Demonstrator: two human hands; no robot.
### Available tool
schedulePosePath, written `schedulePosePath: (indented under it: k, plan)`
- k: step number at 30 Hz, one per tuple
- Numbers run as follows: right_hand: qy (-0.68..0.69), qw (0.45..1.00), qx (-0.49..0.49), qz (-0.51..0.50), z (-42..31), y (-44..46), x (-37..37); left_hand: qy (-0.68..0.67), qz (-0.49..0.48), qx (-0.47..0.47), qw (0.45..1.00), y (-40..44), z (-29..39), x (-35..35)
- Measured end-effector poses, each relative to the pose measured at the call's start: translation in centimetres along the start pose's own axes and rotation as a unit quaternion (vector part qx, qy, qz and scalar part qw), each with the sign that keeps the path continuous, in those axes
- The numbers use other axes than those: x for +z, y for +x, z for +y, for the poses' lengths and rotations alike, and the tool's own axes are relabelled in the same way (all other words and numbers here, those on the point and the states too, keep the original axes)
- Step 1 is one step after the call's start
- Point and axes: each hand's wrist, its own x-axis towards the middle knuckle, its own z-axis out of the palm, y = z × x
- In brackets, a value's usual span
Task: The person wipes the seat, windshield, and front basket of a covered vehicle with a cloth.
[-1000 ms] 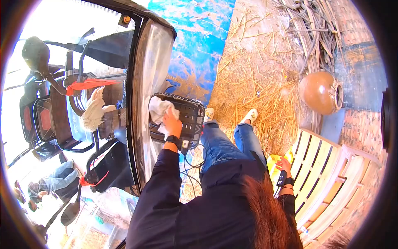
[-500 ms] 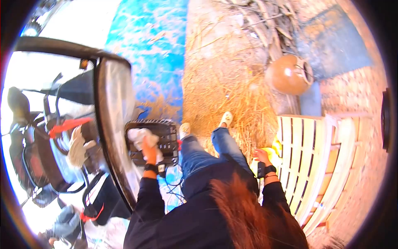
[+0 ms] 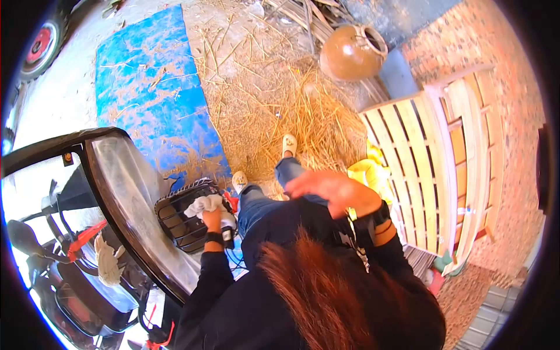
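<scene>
Left: a black slatted plastic basket (image 3: pixel 170 221) beside a clear plastic sheet (image 3: pixel 125 169). A crumpled white cloth (image 3: pixel 203 205) lies over it, now shifted towards the wearer's legs. The left hand (image 3: pixel 212 220) has its grip closed on the cloth. The right hand (image 3: pixel 341 192) has risen from the bright yellow limp item (image 3: pixel 373 175), grip spread, apparently empty, though blurred; work at the basket remains one-handed.

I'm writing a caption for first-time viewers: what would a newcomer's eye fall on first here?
Probably the bright blue sheet on the ground at upper left, then the glossy brown jar near the top, right of centre. Next come the hands: the left hand at lower left, holding a white cloth at a black basket, and the blurred right hand raised near the centre.
</scene>
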Motion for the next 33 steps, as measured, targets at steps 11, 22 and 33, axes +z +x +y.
schedulePosePath:
  k: [11, 22, 33]
  plan:
    - [-0.158, 0.94, -0.127, -0.273, -5.9, -1.5, 6.3, -0.268, 0.303, -0.168, 0.899, -4.1, -3.3, -13.7]
    - [-0.003, 0.774, -0.617, 0.142, -15.0, -17.9, 3.8, -0.202, 0.126, -0.123, 0.963, -1.8, -3.0, -6.3]
    - [0.207, 0.815, -0.446, 0.307, -12.2, -7.0, -1.4, -0.266, -0.024, -0.1, 0.959, -3.5, -0.1, -3.8]
